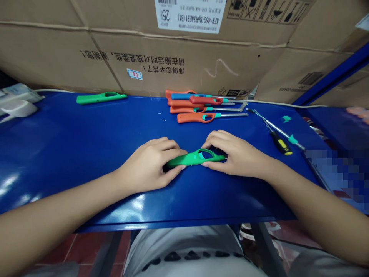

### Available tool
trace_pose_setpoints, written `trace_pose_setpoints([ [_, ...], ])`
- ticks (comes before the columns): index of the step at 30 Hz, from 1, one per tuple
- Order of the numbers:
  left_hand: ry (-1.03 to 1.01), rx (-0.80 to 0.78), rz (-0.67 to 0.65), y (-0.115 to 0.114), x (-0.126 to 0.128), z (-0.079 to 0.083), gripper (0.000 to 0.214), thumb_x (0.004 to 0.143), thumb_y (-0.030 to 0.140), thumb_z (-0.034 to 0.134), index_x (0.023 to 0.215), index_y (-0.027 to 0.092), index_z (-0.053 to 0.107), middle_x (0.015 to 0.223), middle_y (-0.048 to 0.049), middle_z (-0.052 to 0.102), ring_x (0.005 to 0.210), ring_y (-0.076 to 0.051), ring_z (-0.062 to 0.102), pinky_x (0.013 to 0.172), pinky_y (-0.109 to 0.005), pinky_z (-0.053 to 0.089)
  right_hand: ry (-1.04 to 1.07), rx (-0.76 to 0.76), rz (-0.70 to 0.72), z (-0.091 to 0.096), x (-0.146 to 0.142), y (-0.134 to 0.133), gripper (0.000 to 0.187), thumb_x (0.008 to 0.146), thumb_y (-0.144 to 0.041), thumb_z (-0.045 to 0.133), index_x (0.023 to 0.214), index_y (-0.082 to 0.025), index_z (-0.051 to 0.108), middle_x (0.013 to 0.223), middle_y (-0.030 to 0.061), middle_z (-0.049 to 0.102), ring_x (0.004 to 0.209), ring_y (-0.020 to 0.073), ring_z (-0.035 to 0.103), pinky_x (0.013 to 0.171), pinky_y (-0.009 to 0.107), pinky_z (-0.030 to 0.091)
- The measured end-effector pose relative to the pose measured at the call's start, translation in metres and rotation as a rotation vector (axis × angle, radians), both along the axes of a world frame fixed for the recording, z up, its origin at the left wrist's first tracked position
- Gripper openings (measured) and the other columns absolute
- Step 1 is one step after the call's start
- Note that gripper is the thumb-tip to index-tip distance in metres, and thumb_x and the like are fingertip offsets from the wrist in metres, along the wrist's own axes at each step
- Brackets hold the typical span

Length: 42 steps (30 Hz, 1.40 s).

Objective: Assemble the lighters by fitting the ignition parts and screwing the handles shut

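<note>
I see left hand (152, 163) and right hand (236, 154), fingers of both gripping one green casing (188, 159), one screwdriver (281, 144) rightward, one blue lighter (180, 96) behind

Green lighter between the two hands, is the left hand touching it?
Touching. The head view shows the left hand closed around the handle end of the green lighter, no gap visible.

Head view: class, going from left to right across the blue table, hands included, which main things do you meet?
White object, far green casing, left hand, held green casing, right hand, screwdriver.
</note>
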State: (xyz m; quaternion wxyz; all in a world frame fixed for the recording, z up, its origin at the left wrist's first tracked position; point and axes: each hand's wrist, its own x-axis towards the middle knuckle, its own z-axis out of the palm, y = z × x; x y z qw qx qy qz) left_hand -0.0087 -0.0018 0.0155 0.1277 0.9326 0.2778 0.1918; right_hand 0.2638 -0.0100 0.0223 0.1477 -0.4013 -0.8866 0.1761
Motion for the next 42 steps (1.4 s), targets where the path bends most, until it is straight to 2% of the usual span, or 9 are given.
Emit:
trace_pose_setpoints([
  [6, -0.013, -0.048, 0.028, 0.0, -0.001, -0.003, 0.026, 0.094, 0.028, 0.066, 0.117, 0.02, 0.075, 0.106, -0.0078, 0.071, 0.095, -0.022, 0.066, 0.084, -0.037, 0.055, 0.033, -0.053, -0.03, -0.002, -0.001, -0.001, 0.027, 0.086, -0.037, 0.075, 0.103, -0.022, 0.063, 0.106, 0.0066, 0.064, 0.1, 0.0235, 0.058, 0.083, 0.036, 0.048],
  [11, 0.039, -0.031, 0.054, -0.001, -0.001, -0.003, 0.027, 0.093, 0.032, 0.071, 0.117, 0.02, 0.075, 0.103, -0.0063, 0.071, 0.092, -0.021, 0.065, 0.08, -0.034, 0.055, 0.068, -0.134, -0.1, -0.003, -0.005, -0.001, 0.027, 0.082, -0.035, 0.08, 0.099, -0.02, 0.065, 0.099, 0.0043, 0.064, 0.086, 0.0185, 0.06, 0.071, 0.03, 0.048],
  [13, 0.114, 0.059, 0.055, -0.002, -0.001, -0.002, 0.027, 0.094, 0.033, 0.069, 0.117, 0.02, 0.074, 0.101, -0.0064, 0.07, 0.089, -0.021, 0.065, 0.076, -0.033, 0.054, 0.021, -0.081, -0.056, -0.002, -0.004, 0.0, 0.026, 0.086, -0.037, 0.076, 0.104, -0.02, 0.066, 0.102, 0.0059, 0.065, 0.09, 0.0203, 0.061, 0.075, 0.031, 0.049],
  [17, 0.244, 0.286, 0.035, -0.005, 0.0, -0.001, 0.028, 0.097, 0.031, 0.06, 0.117, 0.015, 0.071, 0.101, -0.0089, 0.072, 0.088, -0.023, 0.066, 0.074, -0.034, 0.054, -0.224, 0.151, 0.064, -0.001, -0.002, 0.0, 0.03, 0.097, -0.038, 0.061, 0.12, -0.019, 0.065, 0.111, 0.011, 0.066, 0.094, 0.0246, 0.064, 0.076, 0.036, 0.05],
  [21, 0.212, 0.347, 0.001, -0.005, -0.001, -0.004, 0.027, 0.098, 0.029, 0.057, 0.117, 0.013, 0.07, 0.101, -0.0094, 0.072, 0.088, -0.023, 0.068, 0.073, -0.034, 0.055, -0.31, 0.268, 0.128, -0.003, 0.0, 0.001, 0.031, 0.099, -0.034, 0.056, 0.123, -0.017, 0.065, 0.113, 0.0125, 0.067, 0.093, 0.0254, 0.064, 0.073, 0.037, 0.051],
  [26, 0.085, 0.234, -0.03, -0.003, -0.002, -0.006, 0.029, 0.104, 0.03, 0.05, 0.119, 0.014, 0.069, 0.102, -0.0093, 0.071, 0.09, -0.021, 0.068, 0.079, -0.033, 0.056, -0.236, 0.277, 0.195, -0.004, 0.002, 0.001, 0.031, 0.105, -0.034, 0.044, 0.112, -0.016, 0.069, 0.106, 0.0122, 0.069, 0.093, 0.0235, 0.064, 0.075, 0.035, 0.051],
  [32, -0.03, 0.049, -0.074, -0.005, -0.001, -0.003, 0.029, 0.104, 0.027, 0.049, 0.117, 0.011, 0.07, 0.099, -0.0108, 0.07, 0.088, -0.02, 0.066, 0.079, -0.032, 0.056, -0.219, 0.3, 0.212, -0.004, 0.0, -0.003, 0.038, 0.106, -0.035, 0.04, 0.102, -0.015, 0.071, 0.089, 0.0092, 0.068, 0.08, 0.021, 0.062, 0.07, 0.033, 0.048],
  [37, -0.056, -0.014, -0.057, -0.002, -0.001, -0.001, 0.028, 0.103, 0.025, 0.05, 0.116, 0.011, 0.071, 0.098, -0.0105, 0.07, 0.09, -0.021, 0.065, 0.08, -0.032, 0.054, -0.187, 0.248, 0.15, 0.0, 0.002, -0.001, 0.031, 0.104, -0.036, 0.047, 0.104, -0.017, 0.071, 0.091, 0.0078, 0.07, 0.081, 0.0204, 0.066, 0.071, 0.032, 0.048],
  [42, -0.113, -0.018, -0.026, 0.003, -0.002, 0.002, 0.026, 0.102, 0.026, 0.054, 0.112, 0.011, 0.073, 0.092, -0.0085, 0.069, 0.084, -0.019, 0.064, 0.076, -0.029, 0.053, -0.013, 0.194, 0.112, 0.002, 0.012, 0.004, 0.024, 0.101, -0.035, 0.057, 0.109, -0.017, 0.071, 0.098, 0.0082, 0.074, 0.086, 0.0192, 0.07, 0.075, 0.029, 0.05],
])
